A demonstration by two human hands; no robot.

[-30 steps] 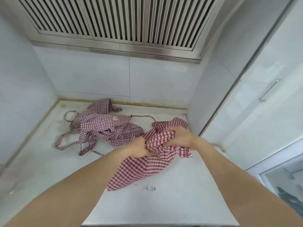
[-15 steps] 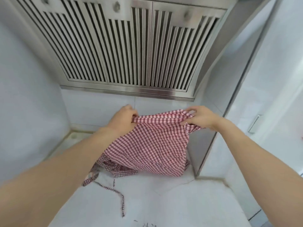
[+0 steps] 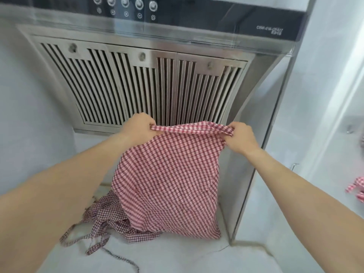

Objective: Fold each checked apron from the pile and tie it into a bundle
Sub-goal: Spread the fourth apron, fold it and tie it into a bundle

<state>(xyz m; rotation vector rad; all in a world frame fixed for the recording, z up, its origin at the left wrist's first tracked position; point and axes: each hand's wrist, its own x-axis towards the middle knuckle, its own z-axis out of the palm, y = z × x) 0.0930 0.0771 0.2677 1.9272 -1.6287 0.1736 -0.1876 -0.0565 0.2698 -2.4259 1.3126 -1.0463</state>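
Checked aprons (image 3: pixel 169 180), two; hands (image 3: pixel 138 126), two.

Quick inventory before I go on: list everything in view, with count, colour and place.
held apron: one, red-and-white check, hanging from both hands over the counter.
apron pile: count unclear, darker red check with loose straps, on the counter behind and left of the held apron.
checked cloth: one piece visible, red-and-white, at the right edge.
counter: one, white, below.
range hood: one, steel grille with black button panel, above.
left hand: grips the top left corner.
right hand: pinches the top right corner.
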